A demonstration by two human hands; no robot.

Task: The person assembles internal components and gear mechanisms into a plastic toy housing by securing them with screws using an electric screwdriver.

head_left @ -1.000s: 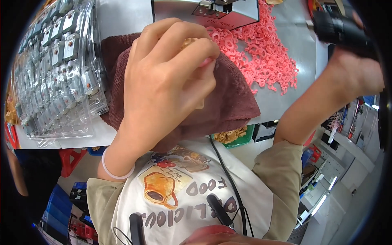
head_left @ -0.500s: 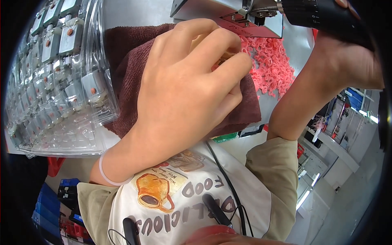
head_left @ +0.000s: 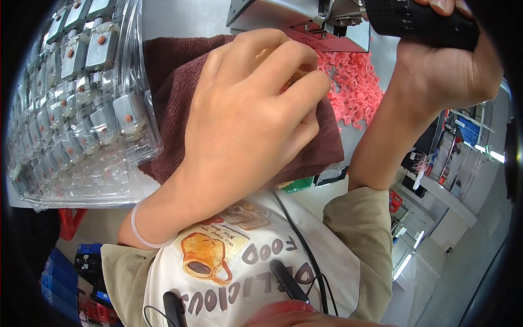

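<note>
My left hand [head_left: 245, 109], its wrist in a pale band, is curled over a folded brown towel [head_left: 174, 82]. Its fingers close around something small of which only a pale yellowish bit shows between them; the rest is hidden. At the upper right, my right hand [head_left: 447, 71] grips a black electric screwdriver [head_left: 419, 23] by its body, held nearly level. The metal bit [head_left: 348, 19] points left and reaches the front of a silver metal box [head_left: 272, 16] with a red label.
Many small pink plastic ring-like pieces [head_left: 354, 87] lie heaped beside the box. On the left are clear plastic trays [head_left: 128, 180] with several grey metal parts with orange dots [head_left: 101, 52]. A green item [head_left: 297, 185] shows below the towel. Blue bins [head_left: 57, 278] stand at lower left.
My right hand and the screwdriver have come slightly left, and more of the fingers shows. The bit stays at the box. My left hand holds nearly the same pose over the towel.
</note>
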